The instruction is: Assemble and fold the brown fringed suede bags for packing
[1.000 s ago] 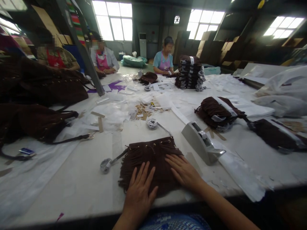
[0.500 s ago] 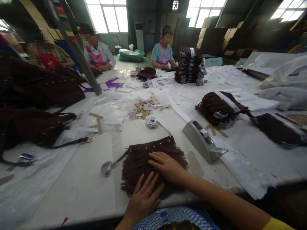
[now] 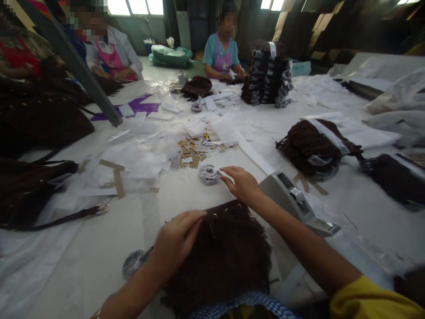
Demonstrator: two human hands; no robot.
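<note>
A dark brown fringed bag [image 3: 229,248] with metal eyelets lies flat on the white table in front of me. My left hand [image 3: 177,235] is closed on its top edge, thumb and fingers pressed together near the eyelets. Beyond the bag, my right hand [image 3: 244,184] pinches the strap beside a coil in pale grey wrapping [image 3: 209,174]. The strap itself is mostly hidden by my fingers. A second wrapped coil [image 3: 133,264] lies left of the bag, partly behind my left forearm.
A grey tape dispenser [image 3: 292,199] stands beside my right forearm. Folded fringed bags [image 3: 312,144] lie to the right, and a tall stack [image 3: 265,75] stands behind. Tags [image 3: 191,150] are scattered mid-table. More brown bags [image 3: 43,119] and a metal post [image 3: 76,66] are left; several co-workers sit opposite.
Both hands have left the bag's front panel: my left went to the top edge, my right forward to the coil. The bag sits closer to me, and the view has tilted down.
</note>
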